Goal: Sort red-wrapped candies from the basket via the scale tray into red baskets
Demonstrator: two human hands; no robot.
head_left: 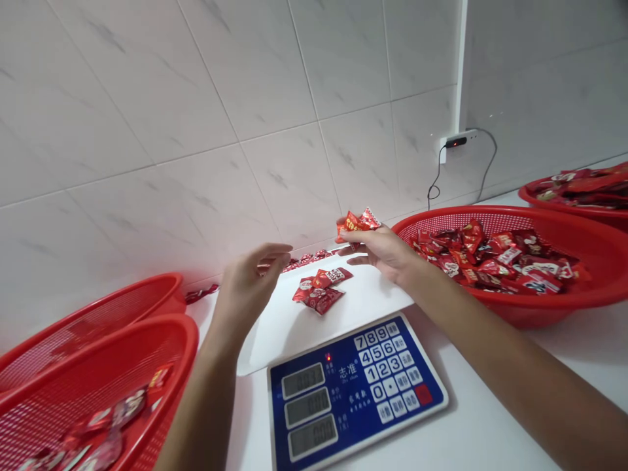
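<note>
My right hand [380,248] is closed on a few small red wrapped candies [358,224], held above the far right part of the white weighing pan [279,333]. Across from it, my left hand [255,275] hovers over the pan's left side, its fingers loosely curled and a gap showing at the thumb. I see nothing in it. Between the hands, several red candies [321,291] lie in a small heap on the pan. The blue-faced digital scale [358,392] sits in front, its displays lit too faintly to read surely.
A red basket [490,297] of wrapped candies stands at right, with another filled red basket [534,193] behind. Two red baskets rise at left, the nearer basket [189,340] holding some packets. More candies [311,258] lie behind the pan along the tiled wall. A cable [436,176] hangs there.
</note>
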